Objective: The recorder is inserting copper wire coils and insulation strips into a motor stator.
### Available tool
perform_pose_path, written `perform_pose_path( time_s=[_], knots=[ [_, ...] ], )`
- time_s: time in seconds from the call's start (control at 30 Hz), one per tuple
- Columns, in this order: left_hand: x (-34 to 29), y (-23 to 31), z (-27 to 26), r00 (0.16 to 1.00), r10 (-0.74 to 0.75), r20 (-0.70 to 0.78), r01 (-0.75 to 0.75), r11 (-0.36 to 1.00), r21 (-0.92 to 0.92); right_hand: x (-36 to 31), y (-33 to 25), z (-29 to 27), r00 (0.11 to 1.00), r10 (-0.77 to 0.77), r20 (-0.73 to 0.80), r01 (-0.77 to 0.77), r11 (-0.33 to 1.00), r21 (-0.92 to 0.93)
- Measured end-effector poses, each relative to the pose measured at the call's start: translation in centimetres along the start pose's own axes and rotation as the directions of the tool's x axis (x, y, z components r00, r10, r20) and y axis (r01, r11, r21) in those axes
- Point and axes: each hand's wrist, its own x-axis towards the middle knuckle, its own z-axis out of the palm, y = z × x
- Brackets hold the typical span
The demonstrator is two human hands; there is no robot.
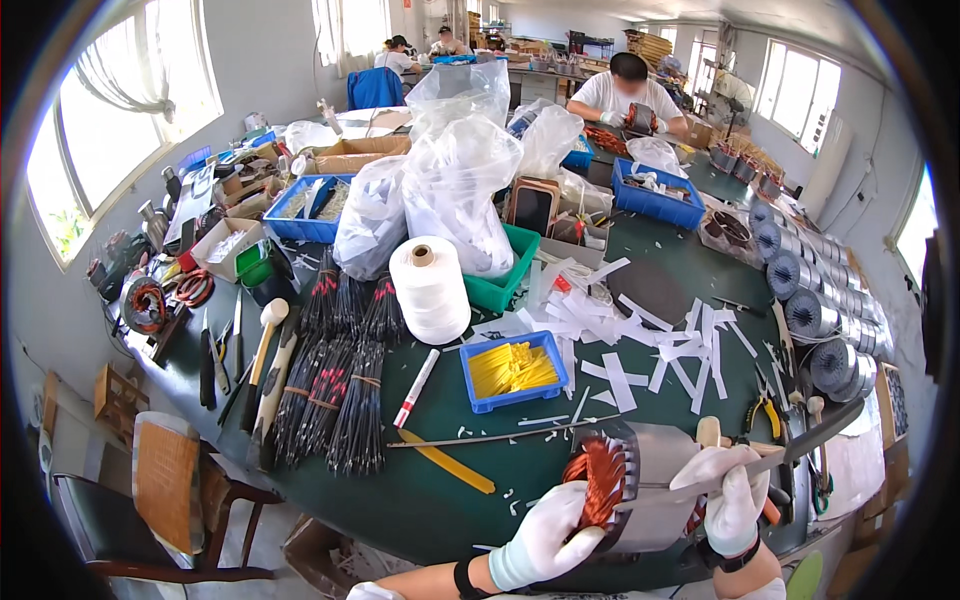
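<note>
Near the front edge lies a motor stator point(650, 525), a grey metal core with orange copper windings point(603, 475) bulging from its left end. My left hand point(548, 540), in a white glove, closes around those windings, thumb below. My right hand point(732, 495), also gloved, grips a long flat grey strip point(815, 435) over the core's right side; the strip slants up to the right. A pale wooden knob point(708, 431) shows behind the right hand. Left of the stator lie a thin rod point(480, 440) and a yellow strip point(447, 462).
A blue tray point(515, 403) of yellow pieces and scattered white paper strips point(620, 380) lie beyond. Bundled black leads point(330, 400), a white thread cone point(430, 290) and a mallet point(268, 340) are left. Yellow-handled pliers point(770, 418) and wire spools point(810, 312) are right. A co-worker point(630, 95) sits opposite.
</note>
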Motion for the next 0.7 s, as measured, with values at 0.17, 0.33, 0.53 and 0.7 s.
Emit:
perform_pose_path(
  time_s=[0.17, 0.33, 0.53, 0.7],
  knots=[
    [-0.11, 0.12, -0.06, 1.0, -0.002, 0.011, 0.002, 1.0, -0.021, -0.01, -0.19, 0.34, 1.0, -0.002, -0.018, 0.002, 1.0, 0.0],
    [0.01, 0.33, 0.09, 1.0, 0.007, 0.008, -0.007, 1.0, -0.031, -0.15, -0.42, 0.37, 0.999, -0.026, -0.038, 0.025, 1.0, -0.012],
    [-0.59, 0.09, 0.13, 1.0, -0.01, 0.009, 0.01, 1.0, 0.014, -0.19, 0.01, 0.32, 1.0, -0.011, -0.003, 0.011, 0.999, 0.033],
    [-0.59, -0.38, 0.36, 1.0, 0.001, -0.015, -0.001, 1.0, 0.027, 0.04, -0.54, 0.29, 0.999, 0.024, 0.027, -0.025, 0.999, 0.028]
  ],
)
